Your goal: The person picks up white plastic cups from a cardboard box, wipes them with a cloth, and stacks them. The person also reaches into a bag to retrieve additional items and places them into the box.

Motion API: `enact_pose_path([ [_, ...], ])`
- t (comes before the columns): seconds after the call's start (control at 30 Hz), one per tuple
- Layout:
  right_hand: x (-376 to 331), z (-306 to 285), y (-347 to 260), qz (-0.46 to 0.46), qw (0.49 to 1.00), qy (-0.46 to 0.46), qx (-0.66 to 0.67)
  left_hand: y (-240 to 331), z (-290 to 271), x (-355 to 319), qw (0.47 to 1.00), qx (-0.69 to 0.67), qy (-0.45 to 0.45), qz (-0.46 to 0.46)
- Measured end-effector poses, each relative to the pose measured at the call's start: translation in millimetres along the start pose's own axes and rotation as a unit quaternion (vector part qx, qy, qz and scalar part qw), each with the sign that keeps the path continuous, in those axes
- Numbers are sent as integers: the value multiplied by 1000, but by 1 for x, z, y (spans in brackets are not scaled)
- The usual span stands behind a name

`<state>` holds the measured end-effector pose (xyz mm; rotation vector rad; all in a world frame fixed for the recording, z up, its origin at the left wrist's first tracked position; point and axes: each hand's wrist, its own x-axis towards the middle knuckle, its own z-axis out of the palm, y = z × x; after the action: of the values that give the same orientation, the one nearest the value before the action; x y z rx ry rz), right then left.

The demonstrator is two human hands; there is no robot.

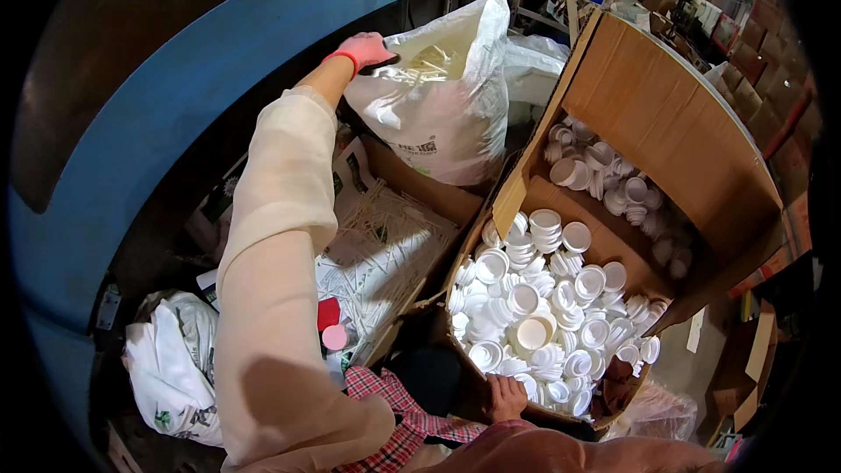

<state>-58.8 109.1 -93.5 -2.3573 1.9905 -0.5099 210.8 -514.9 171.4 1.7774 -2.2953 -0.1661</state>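
Observation:
Gloved in pink, my left hand is stretched far forward, its fingers closed at the rim of a white woven sack. Part of those fingers is hidden from me. Thin pale plastic pieces lie inside the sack. My bare right hand is close to my body, with its fingers hooked over the near edge of a big cardboard box. Heaped in that box are many round white plastic lids or caps, some nested in short stacks.
A blue machine body curves along the left. Below the sack sits a shallow carton of thin white sticks, with a pink round item at its near side. A white bag lies lower left. More cartons stand at right.

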Motion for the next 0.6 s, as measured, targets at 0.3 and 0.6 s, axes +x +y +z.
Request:
enact_pose_path([
  [0.3, 6, 5, 3, -8, 1000, 15, 4, -28, -43, -49, 984, -82, -57, 145],
  [0.6, 2, 4, 1, 16, 998, -43, 36, -77, 94, -237, 955, -241, 12, 174],
])
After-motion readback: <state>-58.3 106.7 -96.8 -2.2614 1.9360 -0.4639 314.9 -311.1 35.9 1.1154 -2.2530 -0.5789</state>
